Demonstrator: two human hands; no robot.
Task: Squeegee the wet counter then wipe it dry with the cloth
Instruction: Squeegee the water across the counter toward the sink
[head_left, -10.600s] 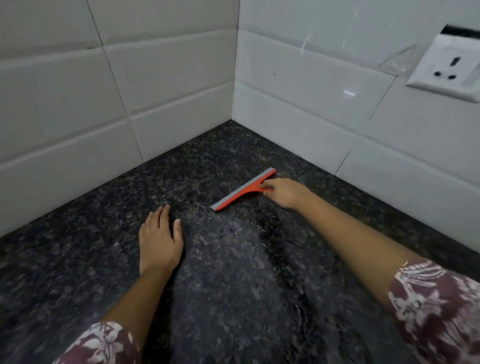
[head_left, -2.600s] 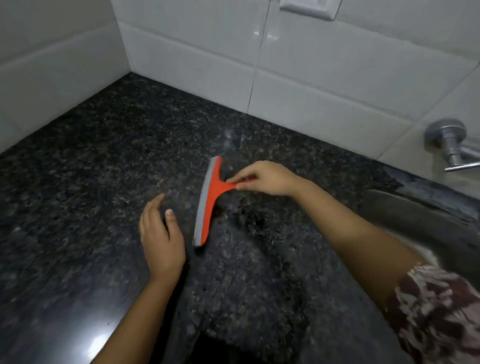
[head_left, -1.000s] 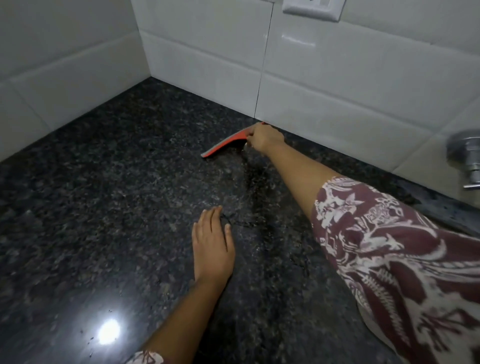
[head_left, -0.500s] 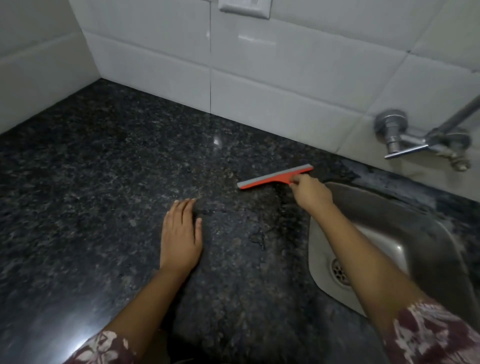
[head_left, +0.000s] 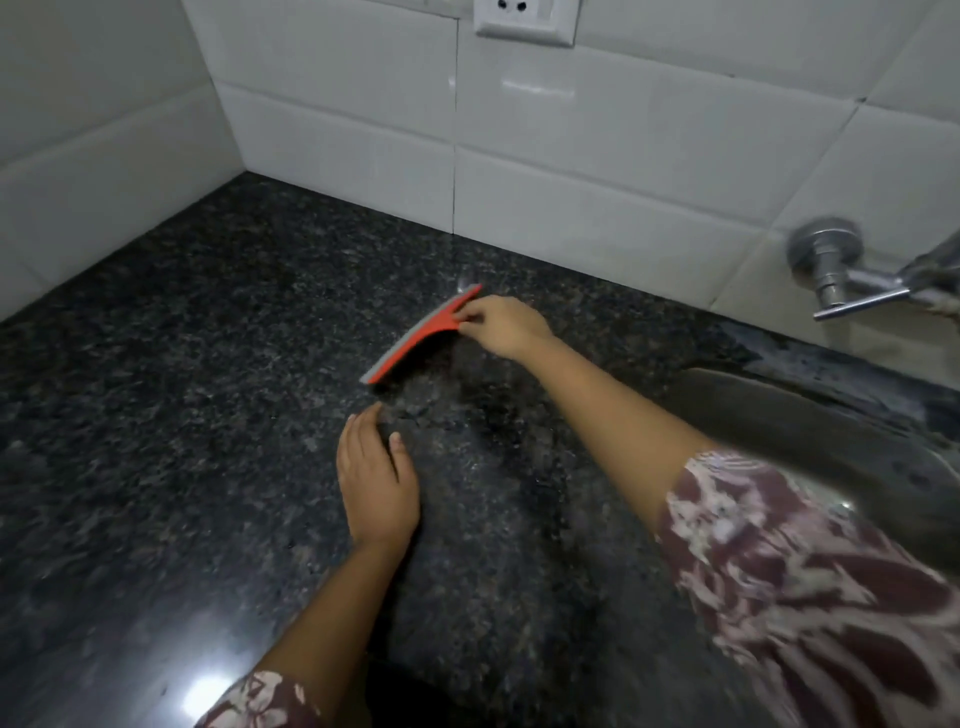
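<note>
Squeegee (head_left: 422, 336) in right hand (head_left: 506, 327) on counter (head_left: 182, 389)

The squeegee (head_left: 423, 332) pinched in the right hand (head_left: 506, 327) was bright orange-red with a grey blade strip. Beneath that grip the counter (head_left: 182, 389) was black granite, speckled grey. Up the arm from it, the sleeve (head_left: 795, 587) was maroon with a pale floral print. Beyond it, the wall tiles (head_left: 597, 171) were plain white, the socket plate (head_left: 524, 21) white.

Left of the sink (head_left: 810, 415) the bench (head_left: 156, 415) lies bare; tiled walls (head_left: 597, 171) and a tap (head_left: 831, 275) bound it behind.
</note>
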